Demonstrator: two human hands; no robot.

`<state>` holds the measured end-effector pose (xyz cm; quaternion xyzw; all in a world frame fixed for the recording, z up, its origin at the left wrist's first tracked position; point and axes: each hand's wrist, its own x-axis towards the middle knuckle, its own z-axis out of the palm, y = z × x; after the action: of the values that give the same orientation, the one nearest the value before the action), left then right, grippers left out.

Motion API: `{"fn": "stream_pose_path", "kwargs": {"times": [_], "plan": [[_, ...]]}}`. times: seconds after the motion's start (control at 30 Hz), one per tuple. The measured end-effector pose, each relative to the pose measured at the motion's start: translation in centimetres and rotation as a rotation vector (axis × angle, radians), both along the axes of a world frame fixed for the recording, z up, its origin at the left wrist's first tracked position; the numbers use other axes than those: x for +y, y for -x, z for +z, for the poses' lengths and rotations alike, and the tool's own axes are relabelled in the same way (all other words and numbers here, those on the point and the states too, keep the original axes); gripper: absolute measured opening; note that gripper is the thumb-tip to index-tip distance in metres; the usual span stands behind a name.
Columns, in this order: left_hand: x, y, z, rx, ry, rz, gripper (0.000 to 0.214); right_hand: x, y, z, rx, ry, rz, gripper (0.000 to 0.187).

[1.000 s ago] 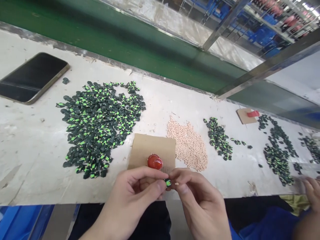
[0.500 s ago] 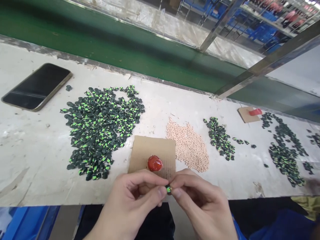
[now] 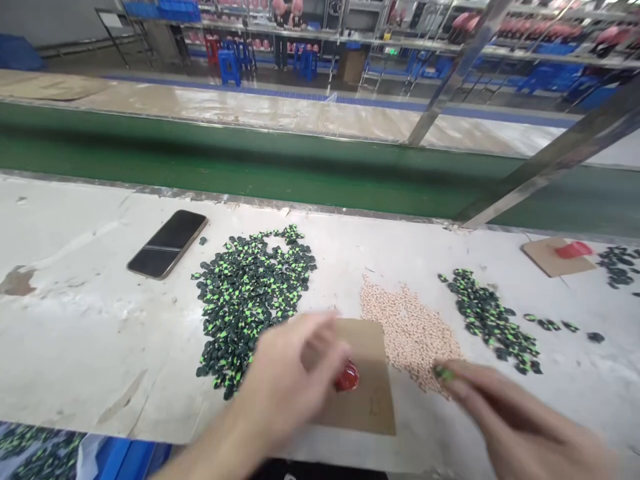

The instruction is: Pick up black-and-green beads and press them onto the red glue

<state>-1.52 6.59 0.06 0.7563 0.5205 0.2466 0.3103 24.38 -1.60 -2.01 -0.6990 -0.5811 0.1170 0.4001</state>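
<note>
My left hand (image 3: 290, 380) reaches over the near edge of the big pile of small black-and-green parts (image 3: 253, 300) and the cardboard square (image 3: 365, 380); its fingers are smeared by motion. A red blob (image 3: 347, 377) sits on the cardboard just right of that hand. My right hand (image 3: 510, 417) is stretched toward the pile of small beige pellets (image 3: 410, 330), pinching one black-and-green part (image 3: 443, 373) at its fingertips.
A dark phone (image 3: 167, 243) lies on the white bench (image 3: 75, 320) at left. A smaller heap of black-and-green parts (image 3: 493, 320) lies right of the pellets. Another cardboard piece with a red item (image 3: 557, 257) sits far right. A green conveyor belt (image 3: 250, 163) runs behind the bench.
The hands, joined together on one small part near the bench edge, have separated. The left moved toward the big pile, the right moved right with the part. The camera tilted up.
</note>
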Motion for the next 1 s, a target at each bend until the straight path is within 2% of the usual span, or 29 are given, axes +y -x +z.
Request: {"fn": "stream_pose_path", "kwargs": {"times": [0.03, 0.07, 0.17, 0.27, 0.37, 0.5, 0.6, 0.73, 0.8, 0.93, 1.0], "plan": [[1.9, 0.6, 0.1, 0.106, -0.101, 0.041, 0.035, 0.3, -1.8, -0.5, -0.121, -0.037, -0.184, 0.029], [3.9, 1.3, 0.2, 0.165, -0.152, 0.064, 0.039, 0.7, -3.6, -1.1, -0.214, -0.049, -0.299, 0.037], [8.5, 2.8, 0.1, 0.303, -0.229, 0.011, 0.038, 1.8, -8.1, -2.5, -0.368, -0.053, -0.415, 0.049], [10.1, 3.5, -0.4, 0.382, -0.252, -0.041, 0.033, 2.5, -10.0, -3.2, -0.417, -0.094, -0.414, 0.053], [10.1, 3.9, -0.8, 0.396, -0.27, -0.04, 0.033, 2.9, -9.2, -3.1, -0.437, -0.125, -0.31, 0.043], [9.8, 4.3, -1.0, 0.357, -0.26, 0.005, 0.036, 3.9, -5.7, -2.5, -0.44, -0.087, -0.038, 0.035], [9.6, 4.7, -0.5, 0.3, -0.247, 0.036, 0.039, 4.7, -2.9, -2.2, -0.43, -0.021, 0.132, 0.027], [8.2, 5.2, 0.6, 0.201, -0.224, 0.099, 0.037, 5.5, -1.0, -2.3, -0.418, 0.019, 0.224, 0.025], [6.8, 5.2, 1.0, 0.058, -0.107, 0.171, 0.034, 5.8, -0.8, -2.4, -0.415, 0.03, 0.243, 0.029], [3.3, 4.4, 1.1, -0.456, 0.375, 0.343, 0.029, 6.0, -0.9, -2.4, -0.383, 0.033, 0.244, 0.028], [1.9, 3.7, 1.0, -0.673, 0.533, 0.338, 0.022, 6.0, -1.1, -2.3, -0.348, 0.023, 0.219, 0.025]]}}
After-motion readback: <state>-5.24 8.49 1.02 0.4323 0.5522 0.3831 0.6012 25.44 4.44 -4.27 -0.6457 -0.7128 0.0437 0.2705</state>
